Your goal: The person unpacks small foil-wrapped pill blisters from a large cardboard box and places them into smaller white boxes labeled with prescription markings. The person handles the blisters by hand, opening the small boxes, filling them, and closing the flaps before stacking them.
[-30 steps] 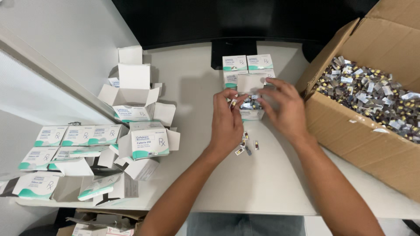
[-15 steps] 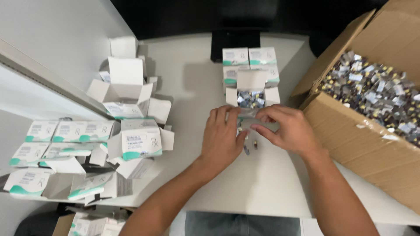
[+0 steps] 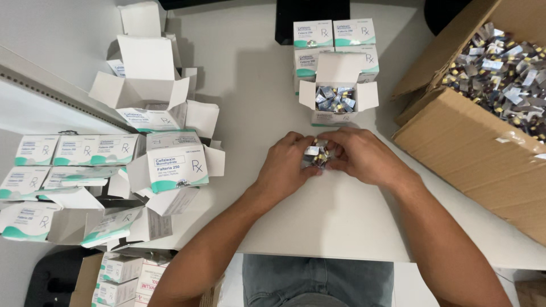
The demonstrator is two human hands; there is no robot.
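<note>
Both hands [image 3: 327,159] now cup gathered silver foil packets [image 3: 314,154].

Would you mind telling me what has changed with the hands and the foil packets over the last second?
Both hands, left and right, drew back from the open white carton and now hold a bunch of small silver foil packets between them; the loose ones on the table are gathered up. The cardboard box and empty cartons stayed put.

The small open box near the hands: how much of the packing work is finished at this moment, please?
Done: closed boxes stand behind the small open box, which already holds some foil packets. In hand: the left hand and right hand together hold a bunch of foil packets just before it. Left: the cardboard carton still holds many loose packets, and empty open boxes wait on the left.
</note>
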